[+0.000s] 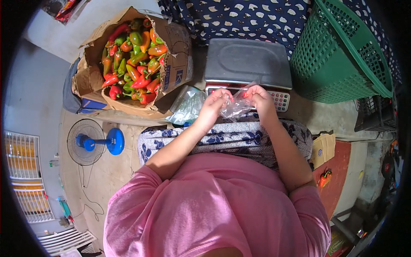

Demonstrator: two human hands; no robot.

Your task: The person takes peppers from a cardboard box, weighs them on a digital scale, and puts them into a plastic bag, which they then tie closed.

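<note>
A clear plastic bag [234, 108] stretches between my two hands, in front of the weighing scale. My left hand [215, 105] pinches one side of it, and my right hand [261, 100] grips the other side near the top. The bag looks crumpled and see-through. Just beyond it stands the scale [248, 60], with a grey platform and a keypad partly hidden behind my hands and the bag. Beside my left hand lies a stack of clear plastic bags [188, 105].
A torn cardboard box [175, 64] full of red, green and orange peppers [135, 64] stands at the far left. A green perforated basket [319, 60] is at the far right. A blue fan [96, 142] stands to the left; loose peppers [325, 177] lie on a red surface at right.
</note>
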